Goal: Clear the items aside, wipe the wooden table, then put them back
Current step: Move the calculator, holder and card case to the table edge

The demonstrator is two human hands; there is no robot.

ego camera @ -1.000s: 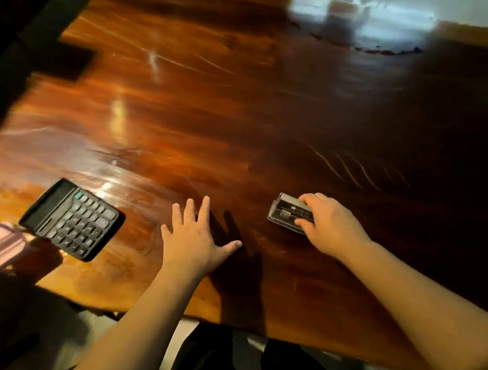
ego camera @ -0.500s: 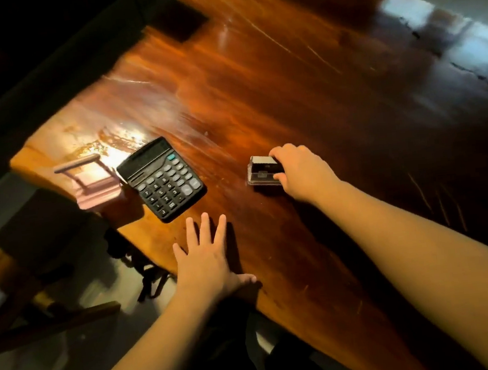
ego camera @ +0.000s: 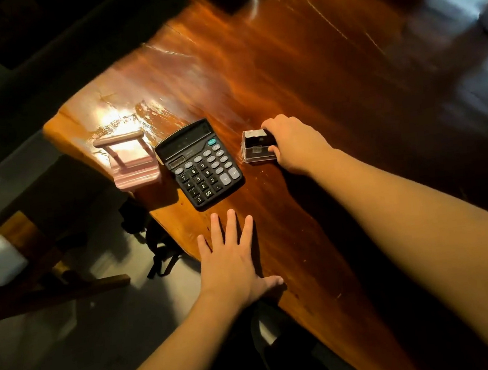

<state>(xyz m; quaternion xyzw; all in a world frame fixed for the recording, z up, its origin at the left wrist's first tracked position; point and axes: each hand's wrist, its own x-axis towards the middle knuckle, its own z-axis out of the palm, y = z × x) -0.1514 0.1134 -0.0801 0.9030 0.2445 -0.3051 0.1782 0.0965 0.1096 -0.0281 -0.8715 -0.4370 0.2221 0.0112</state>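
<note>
The right hand [ego camera: 295, 143] closes its fingers [ego camera: 274, 151] on a small clear box [ego camera: 255, 146] just beside the black calculator [ego camera: 199, 163], near the bench's [ego camera: 299, 67] left edge. The left hand [ego camera: 232, 261] lies flat, fingers spread, at the near edge. The calculator's brand is unreadable; a pink stand [ego camera: 130, 163] sits at the left edge.

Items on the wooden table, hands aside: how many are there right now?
3, in a row near the table's left end: a pink stand at the corner, a black calculator beside it, and a small clear box gripped by the right hand. Dark areas may hide more.
</note>
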